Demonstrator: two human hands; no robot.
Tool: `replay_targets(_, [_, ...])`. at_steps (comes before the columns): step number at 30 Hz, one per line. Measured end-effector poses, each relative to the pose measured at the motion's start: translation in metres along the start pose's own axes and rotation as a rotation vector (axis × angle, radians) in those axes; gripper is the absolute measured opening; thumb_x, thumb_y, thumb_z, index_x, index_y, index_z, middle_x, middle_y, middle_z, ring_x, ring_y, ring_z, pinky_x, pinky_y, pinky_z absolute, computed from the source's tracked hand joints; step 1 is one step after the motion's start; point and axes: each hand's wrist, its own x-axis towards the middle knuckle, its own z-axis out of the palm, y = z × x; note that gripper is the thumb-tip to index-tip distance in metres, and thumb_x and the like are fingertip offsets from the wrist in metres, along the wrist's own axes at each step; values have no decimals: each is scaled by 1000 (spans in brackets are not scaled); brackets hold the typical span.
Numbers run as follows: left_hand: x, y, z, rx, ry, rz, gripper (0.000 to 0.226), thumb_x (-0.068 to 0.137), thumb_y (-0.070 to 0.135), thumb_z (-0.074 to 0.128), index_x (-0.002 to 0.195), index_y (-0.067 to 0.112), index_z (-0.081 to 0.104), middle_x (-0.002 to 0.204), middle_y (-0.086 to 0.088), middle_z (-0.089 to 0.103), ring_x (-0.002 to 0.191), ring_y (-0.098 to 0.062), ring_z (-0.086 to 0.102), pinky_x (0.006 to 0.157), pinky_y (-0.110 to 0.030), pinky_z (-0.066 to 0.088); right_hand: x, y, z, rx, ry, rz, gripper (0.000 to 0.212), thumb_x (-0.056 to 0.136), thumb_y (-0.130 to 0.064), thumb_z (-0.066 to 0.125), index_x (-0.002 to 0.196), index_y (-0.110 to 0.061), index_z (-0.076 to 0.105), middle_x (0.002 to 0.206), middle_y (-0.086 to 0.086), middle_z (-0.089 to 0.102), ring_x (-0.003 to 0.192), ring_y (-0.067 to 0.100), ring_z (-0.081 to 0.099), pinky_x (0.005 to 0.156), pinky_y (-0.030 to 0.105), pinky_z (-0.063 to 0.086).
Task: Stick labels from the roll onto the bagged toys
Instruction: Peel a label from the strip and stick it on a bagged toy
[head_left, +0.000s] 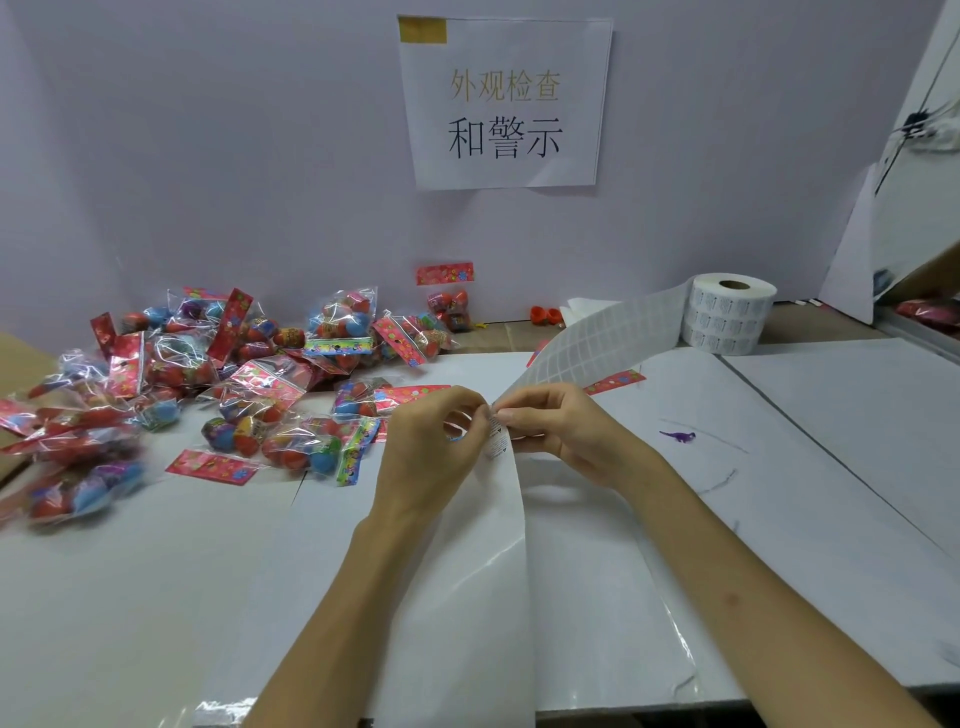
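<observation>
A white label roll (730, 318) stands at the back right of the table. Its strip (597, 343) runs forward to my hands, and the emptied backing (483, 571) trails toward me. My left hand (431, 447) pinches a small printed label (496, 439) at the strip's bend. My right hand (561, 431) grips the strip right beside it. A pile of clear bagged toys (218, 374) with red headers lies on the left; one bag (358, 400) sits just left of my left hand.
A paper sign (504, 104) hangs on the back wall. One bag (449, 306) leans against the wall near small orange pieces (545, 314). A tiny purple toy (678, 435) lies right of my hands. A loose red header (615, 382) lies under the strip.
</observation>
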Motion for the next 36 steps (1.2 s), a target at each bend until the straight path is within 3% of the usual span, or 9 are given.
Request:
replay_targets(6, [3,0,0,-61,110,-201,6,90,7,74,91,9,78,78,6,71,69,1,65,64,-7,48,-1,-3,2,8,68,14,9,91,-1,67,92,-5,75,92,14,75,88,28,74,76,32,58])
replay_targets(10, [7,-3,-1,-197,153,-400,10,95,12,69,99,7,76,85,-8,75,66,-12,70,64,-21,58,1,-3,3,-38,97,38,11,93,2,62,88,-3,71,95,16,76,86,28,74,73,30,60])
replay_targets(13, [10,-4,-4,-372,217,-564,11,99,14,65,104,8,73,76,-7,74,59,-12,69,57,-19,56,1,-2,4,-70,112,61,21,94,2,60,80,-9,72,88,9,76,83,26,75,70,27,59])
replay_targets(16, [12,-3,-7,-522,258,-666,11,100,16,63,106,11,72,81,-5,76,68,-17,75,61,-23,60,2,-1,3,-103,156,35,26,91,0,60,72,-14,71,84,9,72,79,27,70,70,30,61])
replay_targets(18, [13,-1,-8,-551,254,-668,10,100,15,63,105,15,71,87,-1,78,74,-17,77,64,-23,61,2,-3,3,-96,222,-20,15,82,-8,62,71,-15,68,77,10,66,73,25,64,66,30,58])
replay_targets(22, [13,4,-7,-618,203,-649,13,96,12,68,99,24,70,81,14,78,76,-12,77,62,-19,59,1,-8,1,59,304,-158,4,74,-10,61,71,-11,63,65,9,57,55,20,52,52,28,46])
replay_targets(30, [11,6,-8,-637,133,-615,28,92,-2,69,106,23,70,101,0,78,81,-17,78,67,-22,59,-4,-17,-2,281,185,-196,18,82,-16,57,78,-13,74,71,9,61,46,14,50,43,24,45])
replay_targets(36, [9,7,-5,-555,71,-508,35,89,-6,71,105,25,69,103,4,77,83,-16,78,68,-22,59,0,-8,13,-209,364,-244,7,91,-16,73,98,-15,75,74,7,71,46,22,59,46,33,55])
